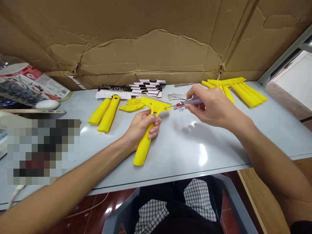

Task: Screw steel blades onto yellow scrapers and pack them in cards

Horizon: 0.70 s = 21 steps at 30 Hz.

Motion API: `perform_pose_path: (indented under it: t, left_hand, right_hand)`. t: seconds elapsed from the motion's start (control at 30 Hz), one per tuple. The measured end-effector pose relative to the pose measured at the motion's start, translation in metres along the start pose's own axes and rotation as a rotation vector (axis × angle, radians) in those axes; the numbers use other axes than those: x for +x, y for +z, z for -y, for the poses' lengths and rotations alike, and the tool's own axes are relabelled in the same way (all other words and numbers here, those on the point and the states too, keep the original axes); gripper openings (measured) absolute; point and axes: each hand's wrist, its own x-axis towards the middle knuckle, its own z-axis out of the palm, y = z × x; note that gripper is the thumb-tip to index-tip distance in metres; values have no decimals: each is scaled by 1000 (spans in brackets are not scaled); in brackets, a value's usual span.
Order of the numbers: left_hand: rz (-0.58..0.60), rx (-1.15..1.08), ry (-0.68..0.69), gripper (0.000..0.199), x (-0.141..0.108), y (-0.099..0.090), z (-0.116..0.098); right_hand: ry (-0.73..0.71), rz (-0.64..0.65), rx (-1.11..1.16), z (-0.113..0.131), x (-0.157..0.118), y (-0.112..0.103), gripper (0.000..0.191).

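Note:
My left hand is wrapped round the handle of a yellow scraper, which is tilted with its wide head away from me. A metal blade runs along the head's far edge, and a screw shows near each end. In my right hand is a screwdriver with a clear handle and a red collar. Its shaft points left, and the tip is at the screw on the head's right side. Just beyond the screwdriver lies a small pile of loose screws, partly hidden by my right hand.
Yellow scraper handles lie at the left, near flat yellow pieces. Behind them are stacked black-and-white cards and metal blades. Several more yellow scrapers lie at back right. Cardboard stands along the table's back; a bottle is at far left.

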Motion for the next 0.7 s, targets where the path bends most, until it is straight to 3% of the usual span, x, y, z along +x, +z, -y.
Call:
perform_pose_path:
  t: [0.23,0.4,0.53,0.7]
  left_hand:
    - [3,20,10,31,0,0,0]
    - [1,17,13,31,0,0,0]
    - [5,29,24,33,-1,0,0]
    - [8,23,14,33,-1,1,0]
  right_hand:
    - [-7,13,-38,3,-1,-1,22]
    - [-48,-21,-15,-1,0,2,7]
    - [-46,-66,-59,-2,1,4,15]
    - [-54,-16,11,3,-1,0,19]
